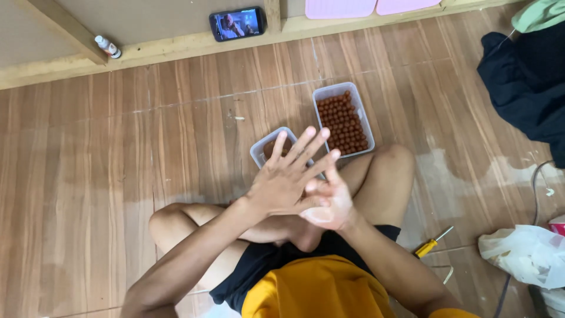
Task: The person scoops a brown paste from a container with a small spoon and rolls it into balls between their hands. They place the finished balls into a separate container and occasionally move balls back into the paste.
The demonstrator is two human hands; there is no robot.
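Head view looks down on a person seated cross-legged on a wood-grain floor, palms pressed one over the other above the lap. The left hand lies flat on top with fingers spread and straight; the right hand sits under it, palm up and lightly cupped. Neither hand is closed around anything, and whether a small lump lies between the palms cannot be told, since the upper hand hides the gap. Judging by the pose, the step in hand looks like rolling something between the palms, and the next move would call for parting the hands over a tub without dropping what they may carry. Just beyond the left fingertips stands the small tub, a clear, thin-walled plastic box with rounded corners and something brown inside, partly hidden by the fingers. Just right of the small tub stands the large tub, same plastic, packed with the balls, small, round, reddish-brown and matte. Well right of the small tub and nearer the person lie a yellow-handled screwdriver and a crumpled white bag; far beyond the small tub a phone leans against a wooden frame.
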